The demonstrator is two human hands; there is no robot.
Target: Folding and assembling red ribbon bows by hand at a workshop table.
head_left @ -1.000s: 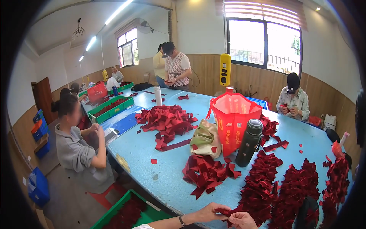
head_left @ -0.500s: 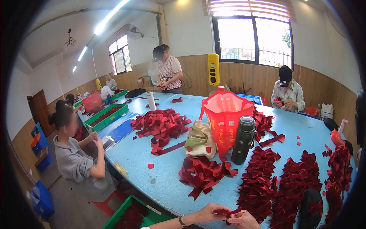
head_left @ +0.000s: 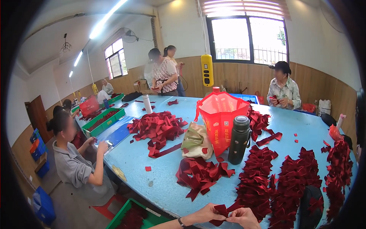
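Note:
At the near edge of the blue table, my left hand point(head_left: 206, 214) and my right hand point(head_left: 243, 217) pinch a dark red ribbon piece point(head_left: 220, 210) between them. Its ends stick up and down by my fingers, and part of it is hidden behind them. Ahead of my left hand lies a loose heap of red ribbon pieces point(head_left: 202, 173). Beyond my right hand, a dense row of folded red ribbon bows point(head_left: 257, 175) runs away from me. A second row of bows point(head_left: 295, 183) lies to its right.
A dark green thermos point(head_left: 239, 139), a red bag point(head_left: 221, 120) and a beige cloth pouch point(head_left: 196, 141) stand mid-table. A green crate point(head_left: 152, 218) with red pieces sits below the table edge at left. Co-workers sit or stand around the blue table point(head_left: 160, 179).
The ribbon in my hands now stands more upright and spread. The co-worker at the right has raised their head. Another person shows at the back. The seated person at left has moved their hands apart.

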